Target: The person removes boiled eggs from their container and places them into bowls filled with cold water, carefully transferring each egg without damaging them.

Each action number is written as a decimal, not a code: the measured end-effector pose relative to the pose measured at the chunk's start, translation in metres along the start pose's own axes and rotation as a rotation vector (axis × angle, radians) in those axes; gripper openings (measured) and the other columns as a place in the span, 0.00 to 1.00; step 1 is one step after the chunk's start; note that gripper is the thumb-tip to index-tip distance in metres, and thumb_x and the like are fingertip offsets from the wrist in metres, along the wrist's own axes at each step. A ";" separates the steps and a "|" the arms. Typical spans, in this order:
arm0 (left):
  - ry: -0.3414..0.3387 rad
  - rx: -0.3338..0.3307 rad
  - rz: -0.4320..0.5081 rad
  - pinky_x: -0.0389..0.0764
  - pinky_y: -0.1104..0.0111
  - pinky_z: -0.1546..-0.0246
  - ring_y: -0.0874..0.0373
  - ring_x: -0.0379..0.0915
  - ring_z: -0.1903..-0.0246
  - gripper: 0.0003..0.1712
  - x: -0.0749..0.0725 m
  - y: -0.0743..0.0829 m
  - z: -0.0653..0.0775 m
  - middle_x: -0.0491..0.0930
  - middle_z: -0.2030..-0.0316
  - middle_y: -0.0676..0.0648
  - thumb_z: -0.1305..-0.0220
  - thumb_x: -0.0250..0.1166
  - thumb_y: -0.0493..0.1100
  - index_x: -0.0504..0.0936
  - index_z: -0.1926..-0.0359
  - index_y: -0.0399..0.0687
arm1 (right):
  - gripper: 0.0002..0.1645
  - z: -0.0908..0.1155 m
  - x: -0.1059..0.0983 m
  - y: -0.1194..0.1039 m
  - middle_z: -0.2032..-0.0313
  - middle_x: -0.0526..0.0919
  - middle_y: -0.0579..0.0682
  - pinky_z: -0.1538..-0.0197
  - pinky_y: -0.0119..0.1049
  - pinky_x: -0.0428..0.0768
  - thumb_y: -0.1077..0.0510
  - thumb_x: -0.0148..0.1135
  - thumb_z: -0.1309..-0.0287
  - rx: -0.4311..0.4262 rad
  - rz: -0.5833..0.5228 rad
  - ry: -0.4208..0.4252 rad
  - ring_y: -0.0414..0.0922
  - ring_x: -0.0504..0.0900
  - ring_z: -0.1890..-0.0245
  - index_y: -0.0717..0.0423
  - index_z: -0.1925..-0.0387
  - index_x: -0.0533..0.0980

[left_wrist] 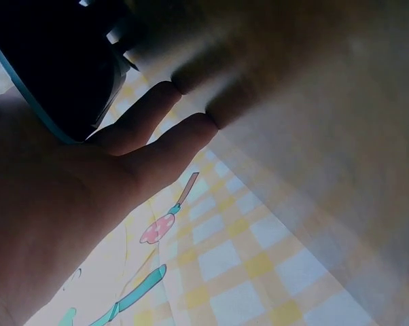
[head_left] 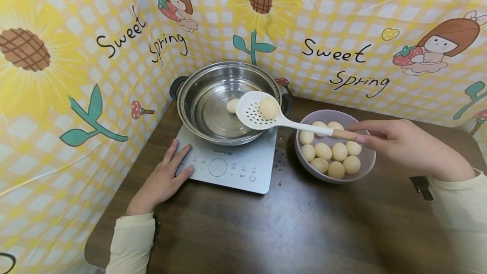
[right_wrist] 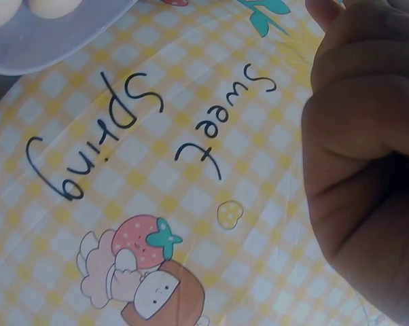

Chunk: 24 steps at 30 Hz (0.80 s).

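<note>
My right hand (head_left: 407,143) grips the wooden end of a white slotted spoon (head_left: 300,127). One egg (head_left: 269,108) rests in the spoon's perforated head, over the right side of a steel pot (head_left: 187,111). Partly behind the spoon, another egg (head_left: 232,105) lies inside the pot. Under the pot sits a silver induction cooker (head_left: 209,176). Its left edge is touched by the spread, straight fingers of my left hand (head_left: 161,181). A lilac bowl (head_left: 366,163) holding several eggs (head_left: 339,152) stands below the spoon handle. In the right wrist view, the spoon is hidden.
Black side handles (head_left: 178,88) stick out from the pot. Water drops (head_left: 279,168) dot the brown table (head_left: 304,231) between cooker and bowl. A yellow checked cloth (head_left: 213,37) rises as a wall behind and at the left. A small black object (head_left: 421,187) lies near the right sleeve.
</note>
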<state>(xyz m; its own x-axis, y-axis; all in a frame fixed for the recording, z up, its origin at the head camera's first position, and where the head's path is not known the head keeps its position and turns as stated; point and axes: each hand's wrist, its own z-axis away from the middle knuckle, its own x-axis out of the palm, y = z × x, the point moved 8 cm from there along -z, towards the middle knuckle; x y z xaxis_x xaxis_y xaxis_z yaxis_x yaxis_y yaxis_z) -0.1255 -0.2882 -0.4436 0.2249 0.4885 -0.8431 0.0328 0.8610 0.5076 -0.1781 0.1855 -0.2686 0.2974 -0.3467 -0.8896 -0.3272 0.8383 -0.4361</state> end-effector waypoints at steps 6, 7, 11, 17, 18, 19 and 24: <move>-0.005 -0.005 -0.002 0.55 0.34 0.47 0.26 0.44 0.36 0.40 0.000 0.000 -0.001 0.25 0.27 0.54 0.33 0.46 0.68 0.46 0.25 0.64 | 0.15 0.006 -0.005 0.010 0.55 0.81 0.40 0.55 0.33 0.67 0.45 0.57 0.36 -0.007 0.010 0.043 0.42 0.75 0.55 0.32 0.48 0.78; -0.005 -0.006 -0.001 0.55 0.34 0.47 0.26 0.44 0.36 0.40 0.000 0.000 0.000 0.25 0.27 0.54 0.33 0.46 0.68 0.46 0.25 0.64 | 0.16 0.007 -0.006 0.011 0.55 0.81 0.41 0.55 0.31 0.67 0.45 0.57 0.36 -0.008 0.013 0.049 0.42 0.75 0.55 0.32 0.48 0.78; -0.008 -0.007 0.002 0.55 0.34 0.47 0.26 0.44 0.36 0.40 0.000 0.001 0.000 0.25 0.27 0.54 0.33 0.45 0.68 0.46 0.25 0.64 | 0.14 0.011 -0.008 0.018 0.54 0.81 0.39 0.55 0.28 0.66 0.45 0.57 0.36 -0.004 0.030 0.061 0.41 0.76 0.54 0.31 0.49 0.78; -0.007 -0.008 0.000 0.55 0.34 0.47 0.26 0.44 0.36 0.40 0.000 0.001 -0.001 0.25 0.27 0.53 0.33 0.45 0.68 0.46 0.25 0.64 | 0.15 0.019 -0.012 0.025 0.58 0.82 0.40 0.60 0.35 0.72 0.46 0.57 0.35 0.010 0.059 0.076 0.42 0.76 0.60 0.33 0.48 0.78; -0.006 -0.007 -0.001 0.55 0.34 0.47 0.26 0.44 0.36 0.40 0.000 0.001 -0.001 0.25 0.27 0.53 0.33 0.45 0.68 0.46 0.25 0.64 | 0.16 0.020 -0.012 0.026 0.59 0.82 0.40 0.61 0.36 0.72 0.46 0.57 0.36 0.015 0.062 0.077 0.42 0.76 0.62 0.34 0.47 0.78; -0.006 -0.008 -0.001 0.54 0.34 0.47 0.26 0.44 0.36 0.40 0.000 0.001 -0.001 0.25 0.27 0.53 0.33 0.45 0.68 0.46 0.25 0.64 | 0.16 0.022 -0.012 0.027 0.60 0.82 0.40 0.62 0.37 0.72 0.46 0.57 0.36 0.022 0.061 0.074 0.42 0.75 0.64 0.35 0.47 0.78; -0.004 -0.009 0.000 0.55 0.34 0.47 0.25 0.44 0.37 0.40 0.000 0.002 0.000 0.25 0.27 0.53 0.33 0.45 0.68 0.46 0.25 0.64 | 0.16 0.030 -0.015 0.036 0.64 0.83 0.38 0.66 0.36 0.71 0.45 0.58 0.36 0.059 0.059 0.080 0.42 0.74 0.67 0.34 0.48 0.78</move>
<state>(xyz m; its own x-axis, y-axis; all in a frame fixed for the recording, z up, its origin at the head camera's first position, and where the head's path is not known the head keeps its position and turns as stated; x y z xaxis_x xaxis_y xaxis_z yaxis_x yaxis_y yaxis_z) -0.1258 -0.2868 -0.4429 0.2290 0.4882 -0.8422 0.0235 0.8621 0.5061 -0.1675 0.2333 -0.2665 0.2061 -0.3268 -0.9224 -0.2882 0.8805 -0.3764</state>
